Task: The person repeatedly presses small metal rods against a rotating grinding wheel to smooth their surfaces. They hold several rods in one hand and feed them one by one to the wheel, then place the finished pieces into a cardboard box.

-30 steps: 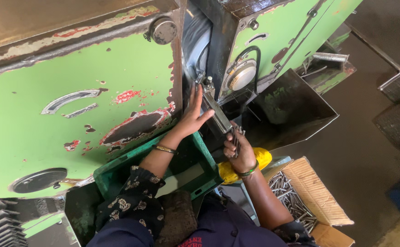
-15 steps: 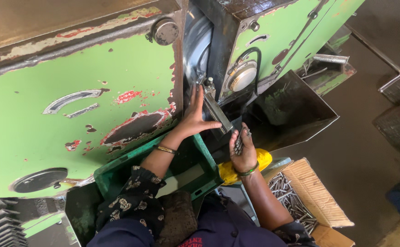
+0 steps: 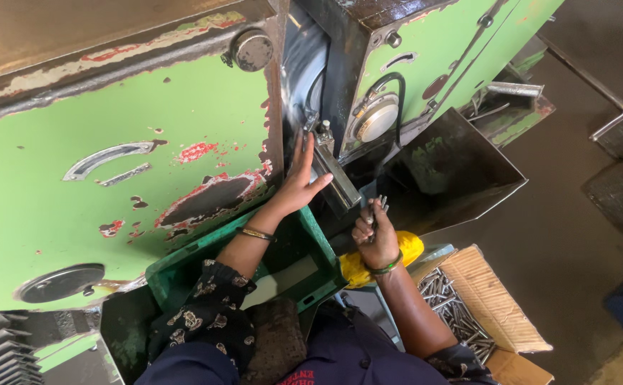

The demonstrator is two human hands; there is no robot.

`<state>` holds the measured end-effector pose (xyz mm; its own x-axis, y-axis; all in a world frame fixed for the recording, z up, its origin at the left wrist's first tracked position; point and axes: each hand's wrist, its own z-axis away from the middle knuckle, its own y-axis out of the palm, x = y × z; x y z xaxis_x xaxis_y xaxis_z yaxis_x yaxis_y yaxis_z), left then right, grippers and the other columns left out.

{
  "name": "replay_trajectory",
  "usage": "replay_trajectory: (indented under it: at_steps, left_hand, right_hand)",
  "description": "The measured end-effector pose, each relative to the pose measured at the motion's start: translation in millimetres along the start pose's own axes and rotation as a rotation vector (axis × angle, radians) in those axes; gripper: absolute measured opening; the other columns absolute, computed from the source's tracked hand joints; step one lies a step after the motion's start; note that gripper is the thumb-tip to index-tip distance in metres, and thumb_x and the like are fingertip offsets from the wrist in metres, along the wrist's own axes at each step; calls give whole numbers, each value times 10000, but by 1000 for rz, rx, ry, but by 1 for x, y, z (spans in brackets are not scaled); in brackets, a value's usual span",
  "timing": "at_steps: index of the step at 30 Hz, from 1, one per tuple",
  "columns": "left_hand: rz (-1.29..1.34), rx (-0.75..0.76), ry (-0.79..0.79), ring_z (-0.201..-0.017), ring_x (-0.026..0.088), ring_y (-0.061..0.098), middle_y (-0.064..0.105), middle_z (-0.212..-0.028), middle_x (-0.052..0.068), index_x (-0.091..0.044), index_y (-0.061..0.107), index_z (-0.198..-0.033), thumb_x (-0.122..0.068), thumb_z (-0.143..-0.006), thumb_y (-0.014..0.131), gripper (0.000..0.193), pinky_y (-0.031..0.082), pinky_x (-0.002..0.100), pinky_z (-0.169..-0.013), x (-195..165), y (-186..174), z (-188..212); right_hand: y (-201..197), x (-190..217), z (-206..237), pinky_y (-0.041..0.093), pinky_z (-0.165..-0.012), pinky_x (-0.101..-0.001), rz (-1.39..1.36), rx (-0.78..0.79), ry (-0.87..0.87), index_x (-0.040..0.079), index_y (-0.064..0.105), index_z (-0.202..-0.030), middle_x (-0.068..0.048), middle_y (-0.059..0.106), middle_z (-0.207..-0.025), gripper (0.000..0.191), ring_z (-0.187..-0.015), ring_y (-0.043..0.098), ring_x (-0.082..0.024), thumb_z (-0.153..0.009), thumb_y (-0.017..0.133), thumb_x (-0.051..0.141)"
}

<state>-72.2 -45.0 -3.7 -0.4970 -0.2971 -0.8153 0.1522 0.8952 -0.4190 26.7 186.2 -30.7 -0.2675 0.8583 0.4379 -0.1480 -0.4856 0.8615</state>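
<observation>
Left hand (image 3: pixel 300 182) raised, fingers spread flat against metal block (image 3: pixel 336 178); right hand (image 3: pixel 374 239) below, clenched around small metal rods (image 3: pixel 377 207).

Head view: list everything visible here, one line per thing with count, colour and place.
machine: one, green with chipped paint, left and top
metal guide bar: one, grey, slanting at the machine's centre gap
metal chute: one, dark, right of the bar
crate: one, green, under the left forearm
yellow cloth: one, behind the right wrist
cardboard box: one, brown, lower right, holding grey metal rods
left hand: open, resting against the bar
right hand: closed around a few thin metal rods
</observation>
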Motion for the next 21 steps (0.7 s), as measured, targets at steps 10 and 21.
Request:
replay_trajectory:
  at_steps: [10,21]
  left_hand:
    - [-15,-95,44,-1646,422,52,-71,-1762,237,-123,37,-1684,-417,-1081,552,846,184,528,-1316,3,5,-1]
    - [-86,10,30,-1562,491,-20,-177,-1667,308,-115,-143,-1616,-597,-797,794,1335,184,573,-1225,2,3,-4]
  right_hand:
    - [13,4,14,328,-469,-220,213,167,42,67,582,-1014,-48,686,-935,208,-495,382,-62,-1072,582,267]
    - [33,3,20,363,-494,-233,217,128,35,29,575,-1104,-62,662,-950,252,-551,425,-77,-1065,560,278]
